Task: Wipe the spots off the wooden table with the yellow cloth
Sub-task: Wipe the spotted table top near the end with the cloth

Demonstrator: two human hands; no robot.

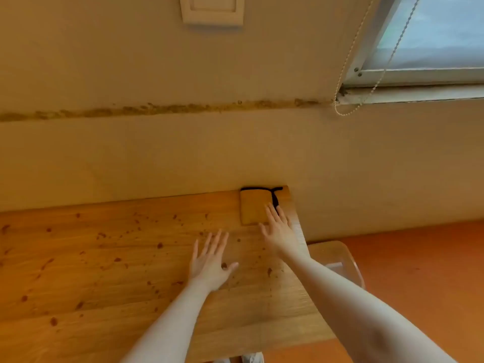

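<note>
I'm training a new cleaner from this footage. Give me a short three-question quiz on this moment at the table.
1. True or false: the folded yellow cloth with black edging lies at the far right corner of the spotted wooden table, by the wall.
2. Which hand reaches the cloth? A) left hand B) right hand C) neither
3. Fill in: the left hand hovers open over the table, holding ____.

Key
1. True.
2. B: the right hand has straight fingers on the cloth's near right part; it has no visible grip.
3. Nothing; brown spots dot the wood around it.
</note>
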